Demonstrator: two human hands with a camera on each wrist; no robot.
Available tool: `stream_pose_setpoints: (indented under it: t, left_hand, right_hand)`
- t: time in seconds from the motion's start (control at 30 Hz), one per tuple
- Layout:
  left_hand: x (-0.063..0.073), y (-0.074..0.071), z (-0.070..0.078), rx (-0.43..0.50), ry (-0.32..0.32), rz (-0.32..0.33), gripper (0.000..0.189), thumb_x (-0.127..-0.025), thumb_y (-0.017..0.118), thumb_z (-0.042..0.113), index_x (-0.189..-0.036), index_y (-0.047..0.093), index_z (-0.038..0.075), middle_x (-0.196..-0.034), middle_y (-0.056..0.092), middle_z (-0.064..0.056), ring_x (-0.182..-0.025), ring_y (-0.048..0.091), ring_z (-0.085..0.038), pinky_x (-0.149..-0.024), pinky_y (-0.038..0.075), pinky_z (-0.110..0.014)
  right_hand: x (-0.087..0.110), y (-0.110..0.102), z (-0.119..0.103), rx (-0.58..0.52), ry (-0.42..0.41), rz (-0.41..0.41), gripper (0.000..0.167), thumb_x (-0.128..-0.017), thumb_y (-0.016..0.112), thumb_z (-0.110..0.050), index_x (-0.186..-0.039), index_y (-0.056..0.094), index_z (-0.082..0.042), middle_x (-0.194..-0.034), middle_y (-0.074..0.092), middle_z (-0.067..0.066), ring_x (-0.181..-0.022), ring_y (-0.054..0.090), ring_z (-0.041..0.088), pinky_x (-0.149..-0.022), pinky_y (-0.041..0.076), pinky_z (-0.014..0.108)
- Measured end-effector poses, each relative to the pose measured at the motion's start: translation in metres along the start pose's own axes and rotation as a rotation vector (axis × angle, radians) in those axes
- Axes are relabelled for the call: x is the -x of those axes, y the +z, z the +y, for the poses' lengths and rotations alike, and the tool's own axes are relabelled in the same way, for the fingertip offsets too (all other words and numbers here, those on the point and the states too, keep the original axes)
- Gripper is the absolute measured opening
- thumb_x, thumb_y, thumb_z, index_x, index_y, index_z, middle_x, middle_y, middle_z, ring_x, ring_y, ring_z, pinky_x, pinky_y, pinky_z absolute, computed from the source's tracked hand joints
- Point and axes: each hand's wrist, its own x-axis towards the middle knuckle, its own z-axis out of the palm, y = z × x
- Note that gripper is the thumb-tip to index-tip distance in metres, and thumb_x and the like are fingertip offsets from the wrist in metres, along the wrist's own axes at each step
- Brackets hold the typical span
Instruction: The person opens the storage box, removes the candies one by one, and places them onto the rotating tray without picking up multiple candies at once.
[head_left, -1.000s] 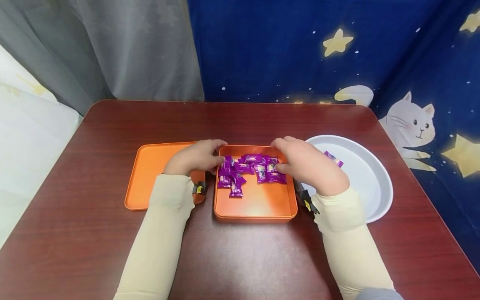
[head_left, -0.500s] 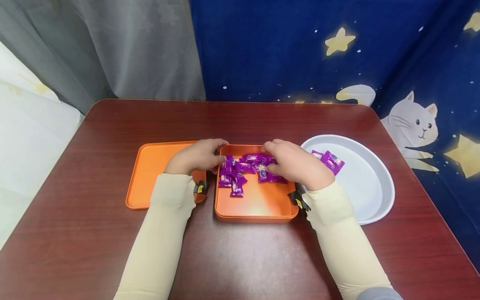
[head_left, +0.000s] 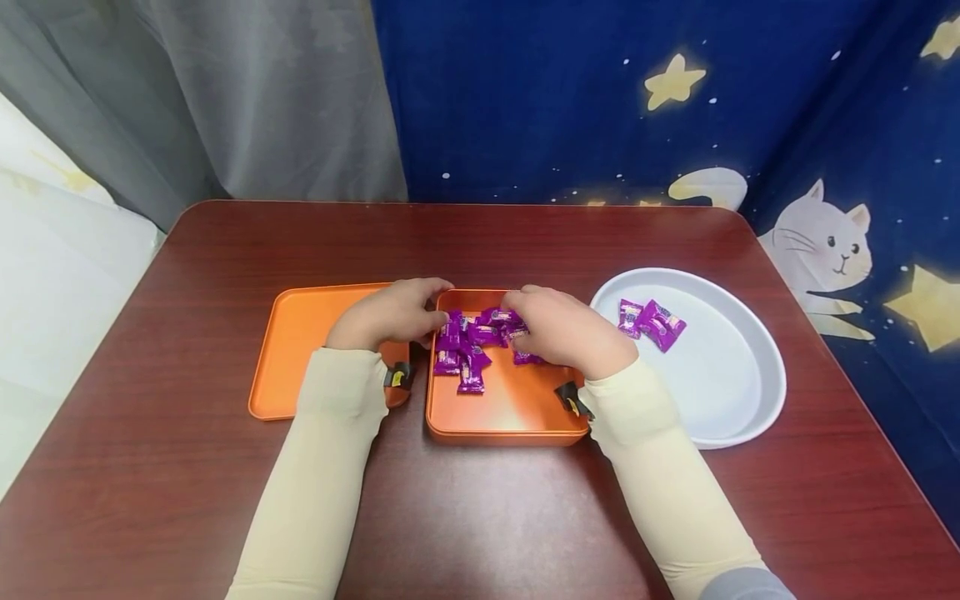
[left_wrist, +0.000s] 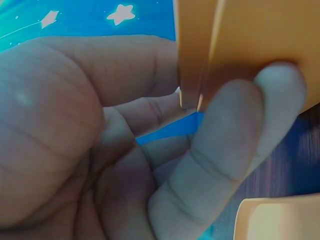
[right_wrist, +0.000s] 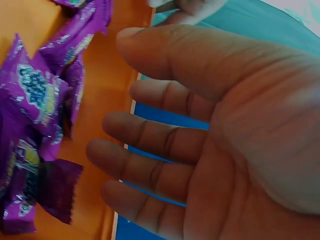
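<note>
Two hands at our square orange tray (head_left: 510, 417) — left hand (head_left: 390, 315) pinches its rim; right hand (head_left: 562, 329), fingers open, hovers over purple-wrapped candies (head_left: 468, 350).

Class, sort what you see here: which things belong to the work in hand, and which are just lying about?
In the work: sweets, orange box, white plate, left hand holding the box's edge, right hand.
Lying about: orange lid, table, star curtain.
</note>
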Motion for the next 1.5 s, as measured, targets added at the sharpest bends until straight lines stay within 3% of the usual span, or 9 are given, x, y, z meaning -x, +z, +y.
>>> stream_pose_setpoints:
  t: [0.33, 0.77, 1.2, 1.5]
  left_hand:
    - [-0.001, 0.0, -0.002, -0.011, 0.035, 0.004, 0.052, -0.101, 0.056, 0.016, -0.149, 0.041, 0.01, -0.109, 0.058, -0.015, -0.076, 0.067, -0.02, -0.075, 0.058, -0.033]
    - [0.0, 0.0, -0.004, -0.008, 0.05, -0.001, 0.051, -0.101, 0.055, 0.015, -0.15, 0.04, 0.008, -0.112, 0.057, -0.015, -0.078, 0.068, -0.019, -0.076, 0.058, -0.033]
    - [-0.002, 0.001, -0.003, -0.009, 0.042, -0.003, 0.052, -0.101, 0.055, 0.015, -0.15, 0.04, 0.008, -0.116, 0.056, -0.016, -0.078, 0.068, -0.02, -0.075, 0.059, -0.033]
    - [-0.002, 0.0, -0.003, -0.017, 0.033, 0.004, 0.05, -0.101, 0.055, 0.016, -0.149, 0.041, 0.009, -0.111, 0.056, -0.016, -0.079, 0.068, -0.02, -0.075, 0.058, -0.032]
  right_hand:
    - [-0.008, 0.014, 0.003, 0.018, 0.023, -0.079, 0.041, -0.085, 0.078, -0.02, -0.121, 0.063, -0.007, -0.102, 0.06, 0.008, -0.092, 0.055, 0.025, -0.085, 0.05, 0.037]
    - [-0.012, 0.025, -0.002, 0.089, 0.041, -0.107, 0.055, -0.085, 0.078, -0.021, -0.137, 0.059, -0.011, -0.116, 0.059, 0.012, -0.094, 0.059, 0.027, -0.091, 0.051, 0.042]
    - [-0.013, 0.028, -0.002, 0.075, 0.072, -0.149, 0.055, -0.082, 0.08, -0.021, -0.133, 0.061, -0.012, -0.117, 0.059, 0.009, -0.095, 0.057, 0.025, -0.091, 0.051, 0.041]
    - [-0.013, 0.028, -0.001, 0.102, 0.039, -0.137, 0.022, -0.087, 0.074, -0.018, -0.106, 0.066, -0.011, -0.096, 0.056, 0.006, -0.082, 0.055, 0.023, -0.075, 0.05, 0.035]
